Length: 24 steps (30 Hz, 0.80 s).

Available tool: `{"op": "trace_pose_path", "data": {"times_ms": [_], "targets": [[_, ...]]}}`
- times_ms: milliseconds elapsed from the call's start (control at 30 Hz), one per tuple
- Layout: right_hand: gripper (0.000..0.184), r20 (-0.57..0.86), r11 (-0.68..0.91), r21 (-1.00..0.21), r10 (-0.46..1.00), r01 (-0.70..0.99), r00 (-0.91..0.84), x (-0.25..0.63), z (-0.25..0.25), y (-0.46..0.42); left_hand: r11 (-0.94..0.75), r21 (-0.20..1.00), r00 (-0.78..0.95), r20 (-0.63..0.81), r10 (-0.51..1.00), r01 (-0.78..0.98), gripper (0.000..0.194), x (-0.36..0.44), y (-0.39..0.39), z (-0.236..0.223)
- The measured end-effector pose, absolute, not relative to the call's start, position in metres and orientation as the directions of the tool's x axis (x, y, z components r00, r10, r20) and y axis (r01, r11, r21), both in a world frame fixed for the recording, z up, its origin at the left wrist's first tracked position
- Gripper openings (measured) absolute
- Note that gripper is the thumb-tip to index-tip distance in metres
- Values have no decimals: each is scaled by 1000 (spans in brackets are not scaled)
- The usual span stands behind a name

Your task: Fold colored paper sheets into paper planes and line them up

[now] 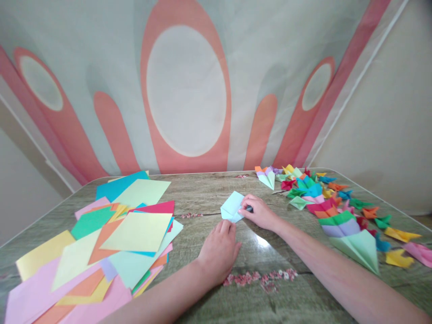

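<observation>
A small folded sheet of pale blue paper (232, 203) lies on the table, with a crease across it. My left hand (220, 246) rests at its near edge, the bent fingertips close together and pressing on the paper. At the paper's right side is my right hand (258, 212), its fingers closed in a pinch. A small dark object (249, 209) shows between those fingers. Only its end is visible, so its kind cannot be made out. The right fingertips touch the paper.
Loose coloured paper sheets (137, 231) lie in an overlapping heap on the left of the wood-patterned table (199, 193). Along the right are folded paper planes (356, 247) in a nested row and several small folded paper pieces (401, 235). A printed curtain (187, 90) hangs behind.
</observation>
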State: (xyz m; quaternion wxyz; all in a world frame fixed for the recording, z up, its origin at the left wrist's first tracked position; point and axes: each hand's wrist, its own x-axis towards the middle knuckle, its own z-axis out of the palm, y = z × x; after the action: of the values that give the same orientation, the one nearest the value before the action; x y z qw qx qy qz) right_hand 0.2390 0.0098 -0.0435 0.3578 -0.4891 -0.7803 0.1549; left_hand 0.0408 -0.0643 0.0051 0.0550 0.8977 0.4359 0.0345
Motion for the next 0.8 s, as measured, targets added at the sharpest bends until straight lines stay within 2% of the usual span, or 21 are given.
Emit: {"op": "trace_pose_path", "data": {"times_ms": [233,433,800], "targets": [[10,406,478,-593,873,648,-272,238,-42,9,-612,134,615,17,788,780,33,40,-64,6],[10,408,485,-591,869,645,-280,238,-41,9,-649,106,646,61,761,754,42,38,-64,0],[10,421,485,-587,867,648,-268,238,-41,7,-676,57,675,29,737,735,48,37,-60,-4]]}}
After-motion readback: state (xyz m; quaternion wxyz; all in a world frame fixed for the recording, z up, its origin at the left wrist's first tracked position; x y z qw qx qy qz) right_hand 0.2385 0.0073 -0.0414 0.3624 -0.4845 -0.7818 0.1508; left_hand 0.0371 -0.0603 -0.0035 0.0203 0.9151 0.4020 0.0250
